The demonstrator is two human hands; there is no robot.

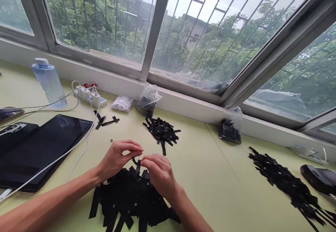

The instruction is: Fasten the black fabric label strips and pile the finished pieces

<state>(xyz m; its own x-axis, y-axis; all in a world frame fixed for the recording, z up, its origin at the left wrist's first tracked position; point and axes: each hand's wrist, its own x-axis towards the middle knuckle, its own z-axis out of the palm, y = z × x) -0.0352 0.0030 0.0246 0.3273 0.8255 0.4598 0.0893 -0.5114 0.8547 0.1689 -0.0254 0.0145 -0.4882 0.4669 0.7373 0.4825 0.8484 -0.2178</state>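
My left hand [122, 155] and my right hand [161, 172] are close together above a large pile of black fabric labels [131, 200], some marked with a small white M. A short black label [136, 162] shows between my fingertips. My right thumb and forefinger pinch it at its right side. The left fingers are pressed together just above its curled end; what lies between their tips is too small to make out. Beyond my hands is a smaller heap of black labels [162, 131]. A tiny dark bead-like piece [111, 140] lies left of them.
Left are a tablet [49, 151], white cables, a power strip [90, 97] and a water bottle [49, 83]. Along the sill stand a white packet [122, 103] and bags of black pieces [146, 106] [230, 130]. A long label heap [286, 184] and dark mouse-like object [319, 178] lie right.
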